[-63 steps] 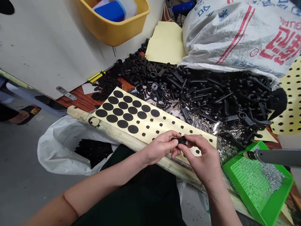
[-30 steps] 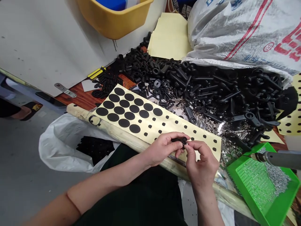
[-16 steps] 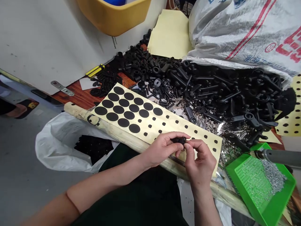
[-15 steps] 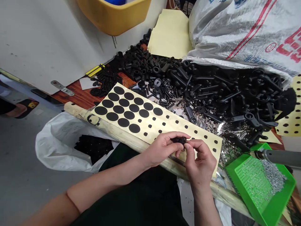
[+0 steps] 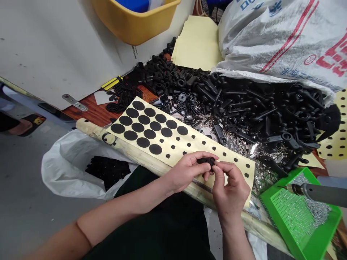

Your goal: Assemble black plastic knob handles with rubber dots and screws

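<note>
A small black plastic part (image 5: 208, 161) is held between both hands; its exact kind is hidden by the fingers. My left hand (image 5: 187, 169) grips it from the left, thumb below and fingers behind. From the other side, the thumb and forefinger of my right hand (image 5: 230, 184) pinch its right end. Under the hands lies a pale yellow sheet (image 5: 173, 139) with large black round stickers (image 5: 155, 126) on its left half and small dark spots toward the right.
Black plastic handles (image 5: 238, 103) and shiny metal clips (image 5: 252, 148) are heaped behind the sheet. A green basket (image 5: 306, 234) of screws stands right, a screwdriver-like tool (image 5: 320, 191) above it. A white sack (image 5: 271, 36), yellow bin (image 5: 135, 25) and open white bag (image 5: 62, 166) surround the table.
Both hands keep their hold on the black part with barely any movement. The tool over the green basket now reaches further left, its tip showing. The view has shifted slightly.
</note>
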{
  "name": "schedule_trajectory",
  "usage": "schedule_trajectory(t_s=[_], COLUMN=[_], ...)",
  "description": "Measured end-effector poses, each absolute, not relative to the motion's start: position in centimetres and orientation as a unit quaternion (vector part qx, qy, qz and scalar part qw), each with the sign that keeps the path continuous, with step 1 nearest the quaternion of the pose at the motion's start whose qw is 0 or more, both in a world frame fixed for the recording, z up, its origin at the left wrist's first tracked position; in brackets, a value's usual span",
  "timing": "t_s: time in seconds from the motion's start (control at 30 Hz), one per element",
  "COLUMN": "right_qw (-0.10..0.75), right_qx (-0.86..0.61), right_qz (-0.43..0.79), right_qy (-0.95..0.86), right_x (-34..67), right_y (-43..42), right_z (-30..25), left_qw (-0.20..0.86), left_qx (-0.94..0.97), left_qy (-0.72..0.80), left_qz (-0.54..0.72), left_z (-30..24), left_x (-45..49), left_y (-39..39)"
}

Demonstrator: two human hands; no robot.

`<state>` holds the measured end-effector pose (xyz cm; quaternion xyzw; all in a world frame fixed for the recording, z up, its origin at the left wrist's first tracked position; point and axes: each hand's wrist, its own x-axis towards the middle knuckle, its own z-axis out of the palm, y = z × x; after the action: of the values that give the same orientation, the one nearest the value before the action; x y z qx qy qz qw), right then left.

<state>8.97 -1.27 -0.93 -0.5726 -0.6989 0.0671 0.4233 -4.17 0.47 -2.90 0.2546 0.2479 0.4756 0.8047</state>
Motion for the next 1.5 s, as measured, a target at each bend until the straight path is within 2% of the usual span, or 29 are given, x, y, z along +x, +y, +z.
schedule_trajectory(t_s=[0.17,0.27,0.37,0.6,0.73,1.07,1.27,1.5], right_qw=[0.414,0.397,0.404,0.467,0.510,0.475,0.453,0.426], right_qx=[-0.576,-0.560,-0.563,-0.574,-0.601,-0.591,-0.586,-0.541], right_qz=[0.125,0.194,0.198,0.270,0.270,0.266,0.307,0.288], right_qy=[-0.694,-0.701,-0.693,-0.616,-0.554,-0.595,-0.598,-0.666], right_x=[9.7,10.1,10.2,10.5,10.8,11.8,12.2,12.9], right_y=[-1.2,-1.2,-1.2,-1.6,-2.2,-1.9,-1.6,-1.1], right_z=[-0.3,0.4,0.7,-0.3,-1.1,-2.2,-2.1,-1.5], left_qw=[0.829,0.803,0.783,0.759,0.755,0.745,0.732,0.754], left_qx=[0.230,0.248,0.262,0.282,0.301,0.318,0.317,0.313], left_qy=[0.222,0.254,0.278,0.314,0.347,0.362,0.382,0.364], left_qz=[0.459,0.478,0.490,0.495,0.468,0.461,0.466,0.447], left_z=[-2.7,-2.7,-2.9,-3.0,-3.1,-2.5,-2.3,-2.4], left_x=[-4.4,-4.2,-3.9,-3.5,-3.2,-3.3,-3.2,-3.6], left_y=[0.4,0.4,0.4,0.5,0.5,0.2,0.2,0.4])
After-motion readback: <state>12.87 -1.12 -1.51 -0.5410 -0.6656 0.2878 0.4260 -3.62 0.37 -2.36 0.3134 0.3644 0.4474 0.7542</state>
